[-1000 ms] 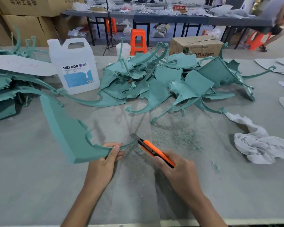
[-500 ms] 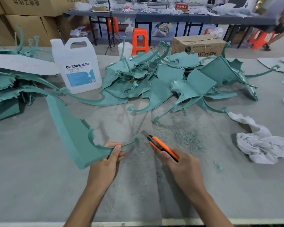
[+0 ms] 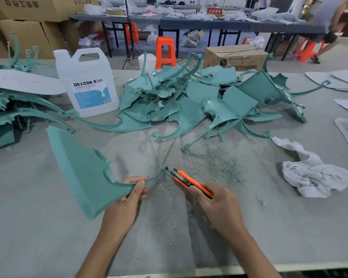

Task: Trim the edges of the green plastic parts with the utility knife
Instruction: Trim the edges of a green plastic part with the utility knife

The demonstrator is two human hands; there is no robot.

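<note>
At the left edge of the bench (image 3: 38,233) lay a stack of green parts (image 3: 6,111) with a white sheet (image 3: 18,83) resting on top. Just right of it, toward the far edge, stood a white plastic jug (image 3: 86,83) with a blue label.

Near the front edge, left of centre, the left hand (image 3: 127,199) held the green plastic part (image 3: 82,177). The thumb and fingers pinched the part where its broad panel narrows into a thin curved arm. The panel tilted up and away to the left, off the bench.

To the right, the right hand (image 3: 217,205) was clamped round the handle of the orange utility knife (image 3: 189,181). The blade pointed up and left and met the tip of the thin arm.

Beyond both hands, across the middle of the bench toward the far edge, sprawled a loose pile of green parts (image 3: 199,103). Green shavings (image 3: 215,167) were scattered on the bench just right of the knife. Further right, near the right edge, sat a crumpled white rag (image 3: 313,177). A cardboard box (image 3: 235,57) stood behind the pile at the far edge.
</note>
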